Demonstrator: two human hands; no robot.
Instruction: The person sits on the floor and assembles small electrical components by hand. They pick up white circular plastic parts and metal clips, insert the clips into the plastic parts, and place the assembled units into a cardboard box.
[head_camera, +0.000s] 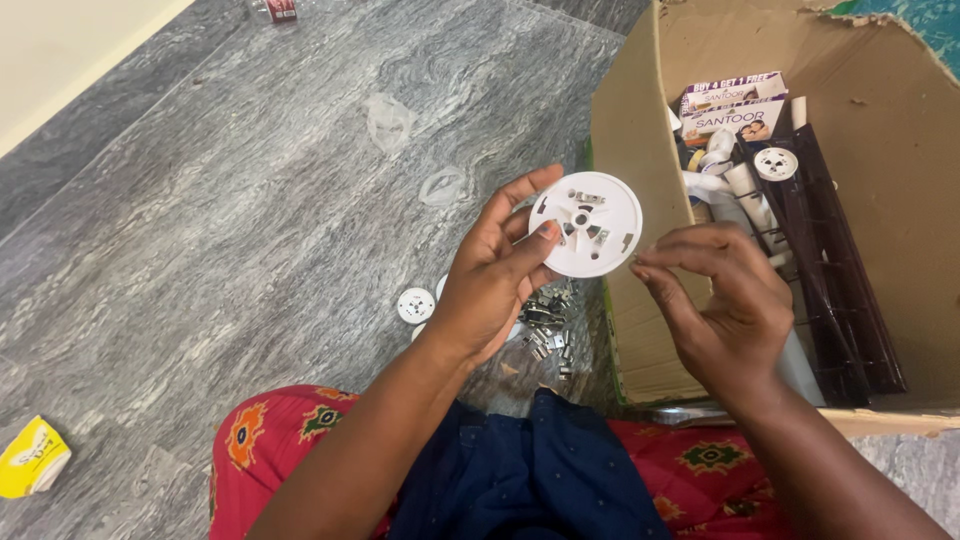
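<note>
Left hand (495, 280): grips a round white plastic disc (586, 224) by its 9 o'clock edge, thumb pressed on the face, fingers curled behind.
Disc: held above the floor near the picture's centre; smooth, flat, moulded, with slots and small metal contacts around a central hub.
Right hand (722, 300): at the disc's 4 o'clock, fingertips pinched together just at its rim; whether they grip anything small, I cannot tell.
Floor (250, 200): polished grey stone with wavy veining.
Metal clips (548, 330): a loose heap of small shiny pieces at 6 o'clock of the disc.
Small white round part (416, 305): on the floor at 8 o'clock.
Cardboard box (630, 130): brown, torn rim, at 3 o'clock, holding white tubes (745, 190) and dark ribbed strips (840, 290).
Yellow packet (32, 458): crumpled, far at 8 o'clock.
</note>
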